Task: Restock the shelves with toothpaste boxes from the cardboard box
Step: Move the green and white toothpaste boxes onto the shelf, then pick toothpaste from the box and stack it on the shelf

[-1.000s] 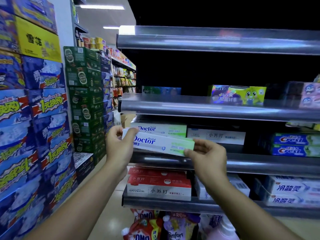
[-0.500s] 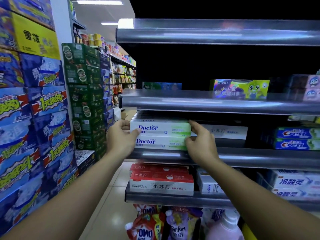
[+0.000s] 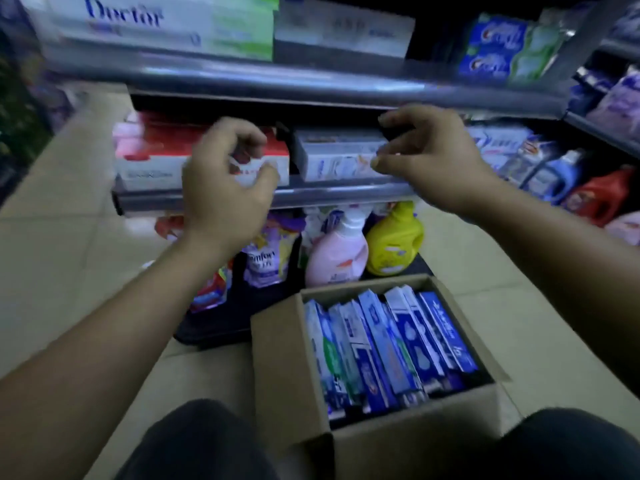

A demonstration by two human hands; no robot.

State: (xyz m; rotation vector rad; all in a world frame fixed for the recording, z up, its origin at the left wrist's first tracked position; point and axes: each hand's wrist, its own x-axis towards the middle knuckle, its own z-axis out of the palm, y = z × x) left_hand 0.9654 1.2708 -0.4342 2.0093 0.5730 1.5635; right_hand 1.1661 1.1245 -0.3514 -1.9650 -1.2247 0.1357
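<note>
Since the frame half a second ago, both hands have come off the Doctor box (image 3: 180,26) and dropped below that shelf (image 3: 277,77), and the view has tipped down with them. The left hand (image 3: 225,181) is now in the air in front of the lower shelf (image 3: 329,195), fingers loosely curled and nothing in them. The right hand (image 3: 429,161) is also empty, thumb and fingers spread, in front of a white box (image 3: 339,157) on that lower shelf. Motion blur stops me telling whether the thumb touches it. Left of the white box is a stack of red-and-white boxes (image 3: 149,161), partly behind the left hand. The Doctor box lies flat at the front of the upper shelf, apart from both hands, so I log that placement as done. Below the hands, the cardboard box (image 3: 287,344) stands open on the floor (image 3: 69,254), just in front of a pink bottle (image 3: 339,254) and a yellow bottle (image 3: 394,244). The toothpaste boxes (image 3: 381,348) in it stand on edge in a packed row, mostly blue. Judgement: one box is shelved, plenty of stock is left, and both free hands are heading down for the next pick.
</note>
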